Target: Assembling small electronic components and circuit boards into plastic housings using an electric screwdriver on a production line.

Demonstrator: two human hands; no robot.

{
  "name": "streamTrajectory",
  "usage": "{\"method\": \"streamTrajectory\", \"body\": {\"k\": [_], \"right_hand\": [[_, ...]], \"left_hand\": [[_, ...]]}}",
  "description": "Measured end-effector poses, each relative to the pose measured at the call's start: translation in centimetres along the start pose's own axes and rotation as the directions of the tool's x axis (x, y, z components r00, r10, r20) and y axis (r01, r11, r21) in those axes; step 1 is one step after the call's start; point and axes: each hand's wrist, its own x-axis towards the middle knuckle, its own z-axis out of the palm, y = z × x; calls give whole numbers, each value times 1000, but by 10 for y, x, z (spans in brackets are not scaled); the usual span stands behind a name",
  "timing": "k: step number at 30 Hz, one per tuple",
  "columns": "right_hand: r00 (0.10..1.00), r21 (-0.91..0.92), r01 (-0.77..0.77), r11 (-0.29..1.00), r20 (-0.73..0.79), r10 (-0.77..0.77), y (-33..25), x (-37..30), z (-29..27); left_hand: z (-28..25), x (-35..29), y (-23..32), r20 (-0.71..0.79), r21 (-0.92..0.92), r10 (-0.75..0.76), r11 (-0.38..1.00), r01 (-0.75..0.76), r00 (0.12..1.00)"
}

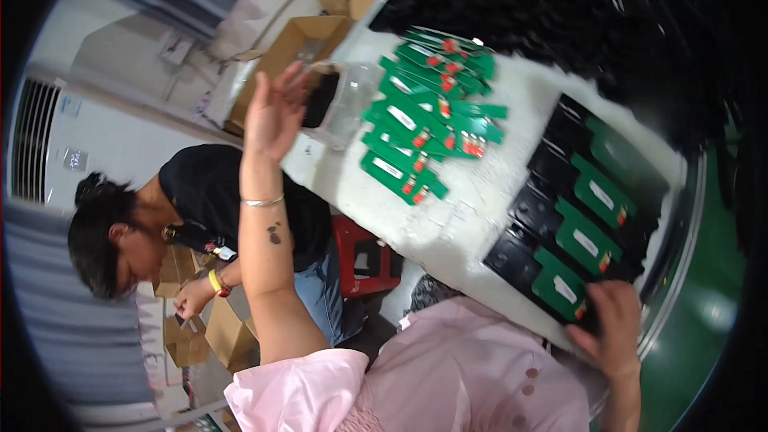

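My left hand [276,116] is raised, fingers spread and nothing in them, beside a clear plastic box [352,104] with dark contents. Low on the right, my right hand [612,324] reaches to the end of the nearest green board [560,284]. Its thumb and fingers are apart around a dark edge; contact is unclear. That board lies on a row of black plastic cases [532,208], with other green boards lined up beyond it. Each has a white label and small red and gold parts at one end. A loose pile of similar green boards [408,116] covers the middle of the table.
A heap of black pieces [512,0] fills the table's far side. Open cardboard boxes [300,40] stand past its left end. At left a co-worker [200,216] in black bends over more cartons. A red stool [364,260] stands by the white table [436,228].
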Motion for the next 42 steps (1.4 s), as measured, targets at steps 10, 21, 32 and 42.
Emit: {"method": "streamTrajectory", "body": {"k": [10, 21, 32, 42], "right_hand": [[988, -118, 126, 985, -75, -135, 27, 24, -10], [980, -55, 126, 991, -147, -133, 89, 84, -10], [980, -133, 157, 979, 147, -137, 91, 114, -25], [998, -177, -63, 982, -42, 57, 142, 155, -8]], "left_hand": [[122, -49, -31, 310, 311, 231, 892, -329, 922], [274, -86, -139, 963, 252, 49, 204, -946, 267], [257, -107, -131, 940, 335, -39, 296, -895, 339], [270, -90, -127, 942, 335, -35, 180, -925, 335]]}}
